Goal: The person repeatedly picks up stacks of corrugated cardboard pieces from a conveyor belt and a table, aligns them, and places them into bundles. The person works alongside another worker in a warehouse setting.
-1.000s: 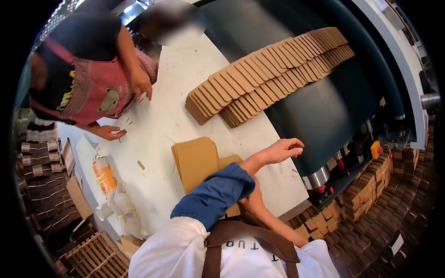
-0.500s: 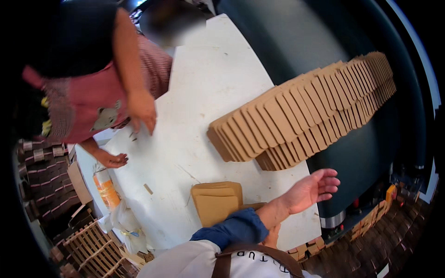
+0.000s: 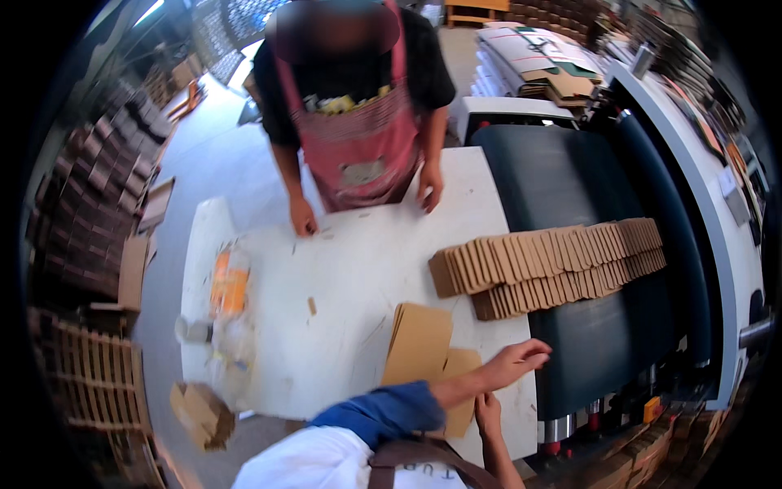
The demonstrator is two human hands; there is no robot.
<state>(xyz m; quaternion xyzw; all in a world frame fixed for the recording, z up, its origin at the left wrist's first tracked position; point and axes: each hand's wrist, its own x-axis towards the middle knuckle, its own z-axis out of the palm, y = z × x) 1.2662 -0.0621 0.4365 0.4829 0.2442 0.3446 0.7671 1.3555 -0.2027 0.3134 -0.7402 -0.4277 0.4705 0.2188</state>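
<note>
My left hand [image 3: 521, 363] reaches across to the right, over the edge between the white table and the dark belt. Its fingers are loosely bent, with nothing visible in them. Below it, my right hand [image 3: 489, 414] is closed at the right edge of a flat brown cardboard piece [image 3: 463, 368]; my left forearm covers part of that piece. Beside it lies a small stack of similar cardboard pieces [image 3: 418, 341], its lower end behind my sleeve. Two long overlapping rows of brown cardboard pieces [image 3: 554, 265] lean on one another, running from the table onto the belt.
Across the white table [image 3: 334, 285] stands a co-worker in a pink apron [image 3: 358, 147], both hands near its far edge. The dark belt machine [image 3: 586, 342] is at right. An orange-labelled roll [image 3: 230, 285] and clear plastic lie at left, with a cardboard box [image 3: 202, 414] below.
The view has tilted up and shows more of the room. My left hand's fingers are more bent and closer together. My right hand, mostly hidden before, now shows beside the cardboard.
</note>
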